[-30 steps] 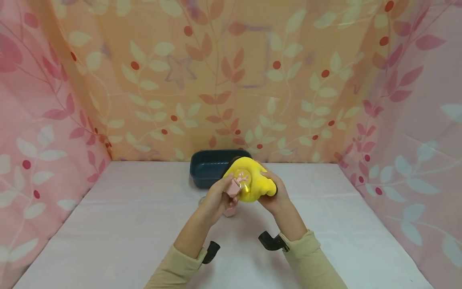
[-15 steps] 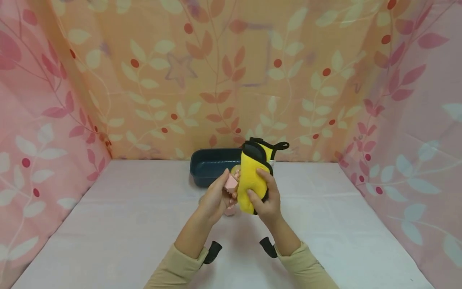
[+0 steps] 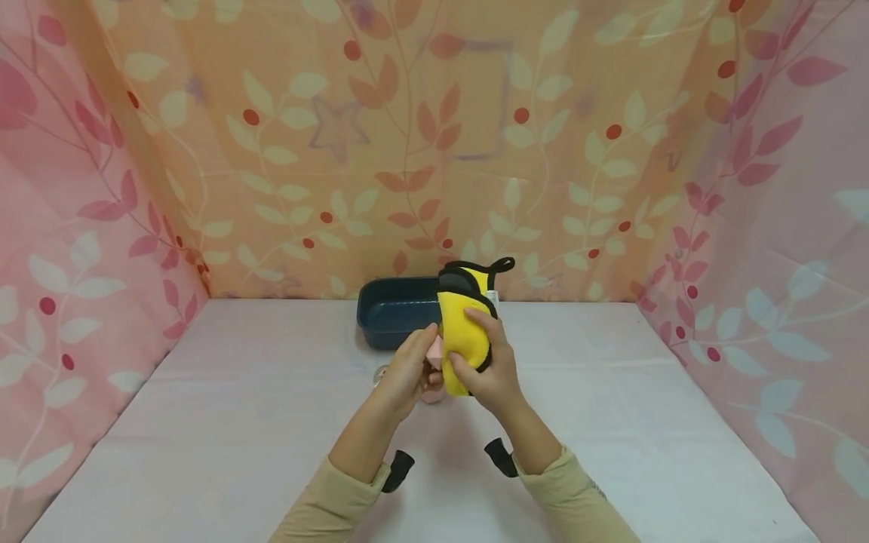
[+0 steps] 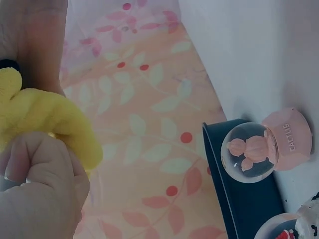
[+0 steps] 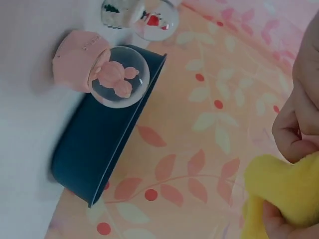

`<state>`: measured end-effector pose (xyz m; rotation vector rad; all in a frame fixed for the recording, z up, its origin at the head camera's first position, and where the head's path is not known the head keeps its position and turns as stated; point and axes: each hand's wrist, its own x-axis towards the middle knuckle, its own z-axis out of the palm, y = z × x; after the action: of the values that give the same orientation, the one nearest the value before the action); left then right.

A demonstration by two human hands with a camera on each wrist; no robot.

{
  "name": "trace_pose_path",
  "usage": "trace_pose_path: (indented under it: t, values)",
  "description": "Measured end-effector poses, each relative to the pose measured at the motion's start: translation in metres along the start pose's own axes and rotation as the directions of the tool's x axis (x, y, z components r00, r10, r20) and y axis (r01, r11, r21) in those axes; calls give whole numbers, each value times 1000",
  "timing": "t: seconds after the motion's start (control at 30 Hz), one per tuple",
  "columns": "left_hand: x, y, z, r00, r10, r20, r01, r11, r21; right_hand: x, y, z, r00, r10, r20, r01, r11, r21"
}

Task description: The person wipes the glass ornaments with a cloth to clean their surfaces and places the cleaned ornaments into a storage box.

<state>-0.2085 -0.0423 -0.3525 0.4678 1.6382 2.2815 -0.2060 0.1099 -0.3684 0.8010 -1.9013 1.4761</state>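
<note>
On the white table [image 3: 204, 422] stood a dark-blue rectangular tub [image 3: 382, 336]. Before it, aloft, the right hand [image 3: 498, 373] gripped a fuzzy, black-trimmed yellow cloth mitt [image 3: 455, 324]; the left hand [image 3: 402, 371] pinched a pink faceted piece [image 3: 435, 354] beside it.

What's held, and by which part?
The left hand holds a pink object by its left side; the right hand, a yellow cloth by its right edge.
</note>
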Motion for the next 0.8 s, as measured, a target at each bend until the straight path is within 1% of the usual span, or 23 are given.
trace_pose_path:
  t: [0.07,0.13,0.2,0.27,0.4,0.5,0.6,0.63,0.7,0.73,0.77,0.8]
  values:
    - [0,0,-1,1000,-2,30,2,1000,0,2,-1,-2,995,97,-6,-96,992,85]
    - [0,-1,-1,999,-6,54,6,1000,0,3,-1,-4,981,193,1,-190,965,180]
    - [-1,-2,-1,998,-23,64,24,1000,-9,5,0,-6,963,271,15,-263,920,289]
    - [-1,-4,-2,996,-45,72,47,999,-25,6,1,-8,945,326,34,-314,869,383]
    - [-3,-7,-4,993,-87,80,93,993,-68,7,5,-11,918,388,86,-376,778,504]
    - [-4,-9,-6,991,-107,82,113,991,-68,8,6,-12,897,418,141,-419,706,571]
    - [-5,-10,-7,991,-120,67,125,990,-70,8,7,-12,869,456,194,-465,615,637]
    - [-5,-11,-6,990,-127,57,131,988,-77,8,7,-13,858,469,211,-478,579,661]
    - [-5,-11,-5,990,-137,31,140,984,-114,8,8,-13,827,512,232,-507,503,700]
    - [-5,-11,-3,990,-141,10,141,980,-137,7,8,-14,810,540,231,-514,462,722]
    - [-5,-11,-2,989,-145,-10,142,977,-157,7,8,-14,793,568,220,-514,430,743]
    - [-6,-11,-1,988,-149,-33,141,975,-174,7,8,-14,779,594,200,-506,408,760]
